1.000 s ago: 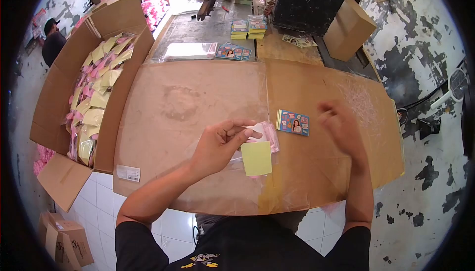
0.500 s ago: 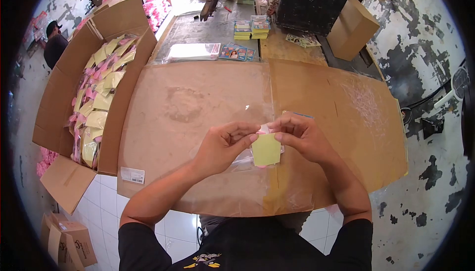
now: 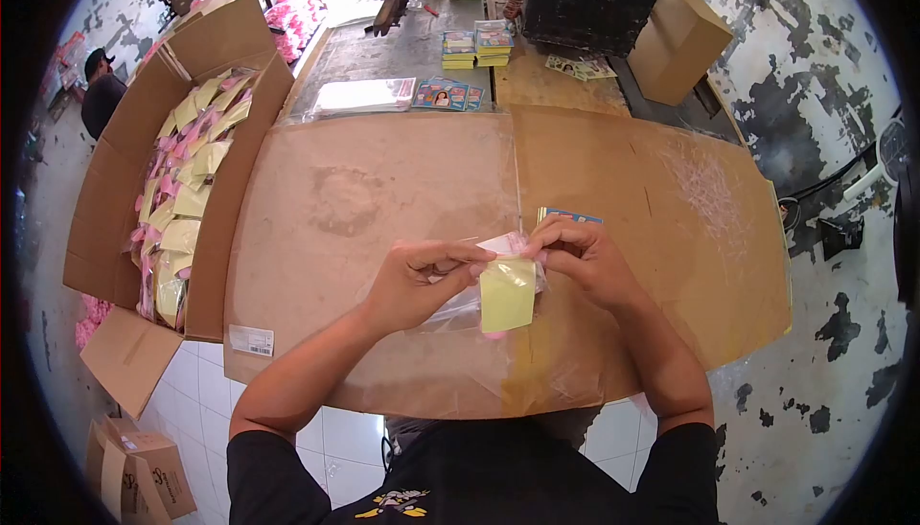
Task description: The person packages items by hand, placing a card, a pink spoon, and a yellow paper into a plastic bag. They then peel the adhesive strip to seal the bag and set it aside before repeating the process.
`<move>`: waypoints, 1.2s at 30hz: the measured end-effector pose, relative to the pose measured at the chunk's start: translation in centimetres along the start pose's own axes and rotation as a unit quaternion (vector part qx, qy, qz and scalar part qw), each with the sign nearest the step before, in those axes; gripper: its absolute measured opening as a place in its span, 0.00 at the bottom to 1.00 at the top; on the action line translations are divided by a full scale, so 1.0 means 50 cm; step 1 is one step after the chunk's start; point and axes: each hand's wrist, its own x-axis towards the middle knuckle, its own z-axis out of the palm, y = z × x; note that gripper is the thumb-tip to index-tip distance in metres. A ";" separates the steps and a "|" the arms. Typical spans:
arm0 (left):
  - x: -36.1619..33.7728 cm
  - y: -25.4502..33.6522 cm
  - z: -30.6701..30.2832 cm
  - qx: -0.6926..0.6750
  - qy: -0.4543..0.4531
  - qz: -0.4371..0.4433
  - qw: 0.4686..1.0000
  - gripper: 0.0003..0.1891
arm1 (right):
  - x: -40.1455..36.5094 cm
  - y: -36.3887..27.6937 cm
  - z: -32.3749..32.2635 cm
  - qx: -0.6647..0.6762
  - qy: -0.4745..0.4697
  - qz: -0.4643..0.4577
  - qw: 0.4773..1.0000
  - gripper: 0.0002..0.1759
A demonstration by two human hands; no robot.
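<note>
A small clear plastic bag (image 3: 540, 282) with a yellow card (image 3: 507, 300) inside is held up between my two hands, above the cardboard-covered table. Light glints off the film over the card, and bits of pink show at its top and bottom edges. My left hand (image 3: 422, 281) pinches the top left corner beside a whitish flap (image 3: 502, 242). At the top right, my right hand (image 3: 586, 259) pinches the bag's edge with thumb and fingers. Behind the right hand lies a stack of blue printed cards (image 3: 573, 216), partly covered. Loose clear plastic (image 3: 454, 308) lies under the left fingers.
To the left stands a large open carton (image 3: 213, 228) full of similar yellow-and-pink packets. Card stacks (image 3: 475, 44), printed cards (image 3: 447, 95) and a pile of clear bags (image 3: 364, 95) lie at the back. A person (image 3: 102, 94) is at the far left.
The yellow card sits slightly lower and further left, with shiny film now visible over it. More of the whitish flap shows above. Both hands keep their pinch; the view has shifted a little.
</note>
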 end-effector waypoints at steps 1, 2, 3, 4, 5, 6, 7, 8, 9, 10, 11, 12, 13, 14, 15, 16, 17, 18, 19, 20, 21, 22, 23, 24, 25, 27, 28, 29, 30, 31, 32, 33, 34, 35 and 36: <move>0.001 -0.002 0.001 -0.029 -0.005 -0.003 1.000 0.11 | -0.001 0.001 -0.002 -0.009 -0.004 -0.007 1.000 0.09; 0.002 0.001 -0.001 -0.021 -0.011 -0.002 1.000 0.11 | -0.001 -0.001 -0.005 -0.012 -0.011 -0.007 1.000 0.09; 0.003 0.007 -0.006 -0.012 -0.017 -0.002 1.000 0.11 | -0.002 -0.006 -0.008 -0.015 -0.017 -0.007 1.000 0.09; 0.004 0.010 -0.009 -0.003 -0.022 0.000 1.000 0.11 | -0.002 -0.011 -0.009 -0.018 -0.024 -0.007 1.000 0.09; 0.004 0.005 -0.010 -0.018 -0.018 -0.012 1.000 0.11 | -0.004 -0.015 -0.005 -0.042 -0.019 -0.002 0.999 0.08; 0.004 -0.004 -0.010 -0.033 -0.014 -0.023 0.999 0.11 | -0.006 -0.019 0.001 -0.066 -0.014 0.002 0.998 0.08; 0.005 -0.008 -0.009 -0.048 -0.010 -0.034 0.998 0.11 | -0.008 -0.020 0.004 -0.090 -0.009 0.007 0.996 0.08; 0.005 -0.008 -0.006 -0.030 -0.009 -0.044 0.999 0.12 | -0.008 -0.014 0.003 -0.084 -0.009 0.008 0.996 0.08; 0.006 -0.001 0.001 -0.012 -0.008 -0.053 0.998 0.12 | -0.007 -0.002 0.000 -0.079 -0.008 0.008 0.997 0.08; 0.006 0.003 0.005 0.005 -0.007 -0.063 0.998 0.12 | -0.007 0.007 -0.003 -0.074 -0.008 0.009 0.997 0.09; 0.007 0.000 0.004 0.002 -0.003 -0.071 0.997 0.12 | -0.007 0.013 -0.004 -0.055 -0.005 0.013 0.998 0.10; 0.008 -0.005 0.003 -0.001 0.000 -0.080 0.997 0.12 | -0.007 0.018 -0.006 -0.037 -0.002 0.018 0.999 0.12; 0.009 -0.008 0.002 -0.004 0.004 -0.088 0.996 0.12 | -0.008 0.020 -0.006 -0.019 0.001 0.023 1.000 0.13; 0.009 -0.008 0.001 -0.003 0.005 -0.089 0.996 0.12 | -0.008 0.018 -0.004 -0.022 0.001 0.027 0.999 0.16; 0.009 -0.007 0.000 -0.003 0.007 -0.091 0.996 0.12 | -0.008 0.013 0.000 -0.025 0.000 0.031 0.999 0.19; 0.009 -0.005 -0.001 -0.002 0.008 -0.092 0.996 0.12 | -0.009 0.006 0.003 -0.028 -0.001 0.035 0.999 0.22; 0.009 -0.003 -0.001 0.001 0.011 -0.087 0.996 0.13 | -0.009 -0.002 0.005 -0.044 -0.020 0.037 0.998 0.23; 0.010 0.000 -0.001 0.005 0.014 -0.082 0.997 0.13 | -0.009 -0.012 0.007 -0.059 -0.039 0.038 0.997 0.25; 0.010 0.002 -0.001 0.008 0.017 -0.077 0.997 0.13 | -0.009 -0.017 0.009 -0.074 -0.058 0.040 0.995 0.27; 0.009 0.002 -0.001 -0.001 0.020 -0.073 0.997 0.14 | -0.008 -0.016 0.010 -0.069 -0.057 0.040 0.995 0.27; 0.010 0.000 -0.001 -0.009 0.023 -0.069 0.997 0.15 | -0.007 -0.015 0.011 -0.063 -0.055 0.040 0.996 0.28; 0.010 0.000 0.000 -0.018 0.025 -0.065 0.997 0.15 | -0.006 -0.014 0.013 -0.057 -0.053 0.040 0.996 0.28; 0.011 0.003 0.004 -0.037 0.032 -0.064 0.997 0.16 | -0.007 -0.016 0.014 -0.041 -0.052 0.051 0.997 0.28; 0.014 0.007 0.009 -0.056 0.038 -0.062 0.996 0.16 | -0.008 -0.019 0.014 -0.025 -0.050 0.062 0.997 0.28; 0.015 0.010 0.011 -0.075 0.043 -0.060 0.994 0.17 | -0.009 -0.022 0.014 -0.009 -0.048 0.073 0.996 0.28; 0.010 0.000 0.015 -0.091 0.028 -0.045 0.994 0.17 | -0.012 -0.025 0.016 -0.004 -0.041 0.069 0.997 0.28; 0.009 -0.005 0.016 -0.099 0.020 -0.037 0.994 0.17 | -0.013 -0.026 0.016 -0.001 -0.037 0.067 0.997 0.28; 0.009 -0.007 0.014 -0.069 -0.003 -0.054 0.996 0.17 | -0.014 -0.026 0.014 0.008 -0.036 0.063 0.997 0.27; 0.008 -0.008 0.010 -0.039 -0.026 -0.069 0.997 0.17 | -0.014 -0.025 0.012 0.017 -0.035 0.059 0.997 0.26; 0.006 -0.006 0.007 -0.008 -0.047 -0.085 0.995 0.17 | -0.013 -0.024 0.009 0.025 -0.035 0.055 0.998 0.26; 0.006 0.000 0.002 -0.015 -0.050 -0.102 0.993 0.17 | -0.014 -0.022 0.008 0.022 -0.025 0.053 0.998 0.26; 0.008 0.016 -0.004 -0.020 -0.050 -0.119 0.991 0.16 | -0.015 -0.018 0.006 0.018 -0.018 0.050 0.998 0.25; 0.011 0.034 -0.013 -0.025 -0.049 -0.136 0.989 0.16 | -0.015 -0.014 0.005 0.016 -0.011 0.046 0.999 0.25; 0.012 0.055 -0.031 -0.012 -0.020 -0.129 0.991 0.15 | -0.015 -0.010 0.002 -0.009 0.002 0.039 0.999 0.24; 0.013 0.080 -0.059 0.001 0.009 -0.123 0.992 0.14 | -0.015 -0.004 -0.003 -0.034 0.015 0.031 0.999 0.23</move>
